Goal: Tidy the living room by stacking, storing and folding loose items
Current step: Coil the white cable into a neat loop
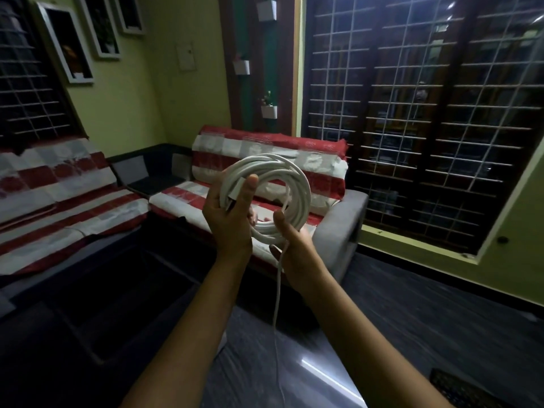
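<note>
A white cable [297, 178] is wound into a round coil and held up in front of me at chest height. My left hand [228, 219] grips the coil's left side, thumb stretched up across the loops. My right hand [294, 245] holds the coil's lower right edge, thumb over the strands. One loose end of the cable [276, 313] hangs straight down from between my hands towards the floor.
Two sofas with red and white checked covers stand ahead: one on the left [59, 201] and one straight behind the coil [323, 195]. A dark low table [112, 304] sits below my left arm. A large barred window [426, 128] fills the right wall.
</note>
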### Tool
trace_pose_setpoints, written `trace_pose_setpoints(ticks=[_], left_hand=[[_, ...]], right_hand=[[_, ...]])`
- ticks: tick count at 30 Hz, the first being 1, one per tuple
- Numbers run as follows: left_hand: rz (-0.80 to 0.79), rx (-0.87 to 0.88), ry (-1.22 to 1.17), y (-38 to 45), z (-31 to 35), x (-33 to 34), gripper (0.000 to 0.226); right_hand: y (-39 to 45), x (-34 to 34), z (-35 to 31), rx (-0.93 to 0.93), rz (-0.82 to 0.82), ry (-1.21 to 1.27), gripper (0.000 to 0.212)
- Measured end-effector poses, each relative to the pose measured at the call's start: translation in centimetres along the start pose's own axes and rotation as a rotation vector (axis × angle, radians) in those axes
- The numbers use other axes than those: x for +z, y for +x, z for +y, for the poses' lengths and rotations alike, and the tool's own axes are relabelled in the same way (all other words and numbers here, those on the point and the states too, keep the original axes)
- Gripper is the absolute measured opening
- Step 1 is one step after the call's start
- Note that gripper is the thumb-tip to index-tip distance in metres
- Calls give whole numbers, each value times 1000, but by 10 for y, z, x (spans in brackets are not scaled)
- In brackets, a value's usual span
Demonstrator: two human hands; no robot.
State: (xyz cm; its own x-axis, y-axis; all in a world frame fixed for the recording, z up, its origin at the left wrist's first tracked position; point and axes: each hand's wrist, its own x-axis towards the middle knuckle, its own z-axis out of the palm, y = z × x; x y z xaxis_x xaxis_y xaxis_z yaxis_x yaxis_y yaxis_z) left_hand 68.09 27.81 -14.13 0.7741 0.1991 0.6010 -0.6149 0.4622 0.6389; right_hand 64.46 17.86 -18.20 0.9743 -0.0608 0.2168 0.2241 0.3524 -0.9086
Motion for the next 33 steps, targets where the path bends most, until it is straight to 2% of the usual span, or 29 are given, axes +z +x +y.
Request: trace_pose_setpoints(ticks=[2, 6, 8, 10, 12, 15, 19, 21, 24, 26, 29, 33], left_hand=[[12, -11, 5, -3, -1, 0, 19], [151, -101, 52, -23, -8, 6, 40], [195, -149, 55, -32, -10, 7, 46], [155, -204, 74, -34, -13, 1, 43], [1, -290, 126, -31, -15, -16, 57], [-214, -357, 270, -14, -3, -49, 95], [-361, -12, 854, 16, 32, -44, 101], [-556, -3, 1101, 23, 35, -24, 107], [-874, -278, 1271, 18, 10, -13, 108], [-909, -379, 1279, 10, -9, -20, 102], [-951, -363, 1331, 6, -22, -21, 102], [-1079, -310, 1423, 16, -10, -13, 109]], right_hand=[[-3, 0, -1, -30, -31, 51, 64], [-1, 10, 2, -86, 202, 254, 22], [3, 10, 7, -100, 312, 147, 9], [8, 6, 7, -158, 356, -18, 4], [13, -2, -1, -226, 334, -200, 15], [22, -20, -32, -266, 134, -497, 20], [37, -22, -62, -173, -223, -1279, 19], [39, -10, -60, -180, -397, -1512, 15], [39, -3, -50, -247, -596, -1569, 27], [38, -9, -41, -196, -628, -1589, 29], [38, -23, -20, -131, -575, -1596, 42], [37, -37, -12, 29, -467, -1429, 93]])
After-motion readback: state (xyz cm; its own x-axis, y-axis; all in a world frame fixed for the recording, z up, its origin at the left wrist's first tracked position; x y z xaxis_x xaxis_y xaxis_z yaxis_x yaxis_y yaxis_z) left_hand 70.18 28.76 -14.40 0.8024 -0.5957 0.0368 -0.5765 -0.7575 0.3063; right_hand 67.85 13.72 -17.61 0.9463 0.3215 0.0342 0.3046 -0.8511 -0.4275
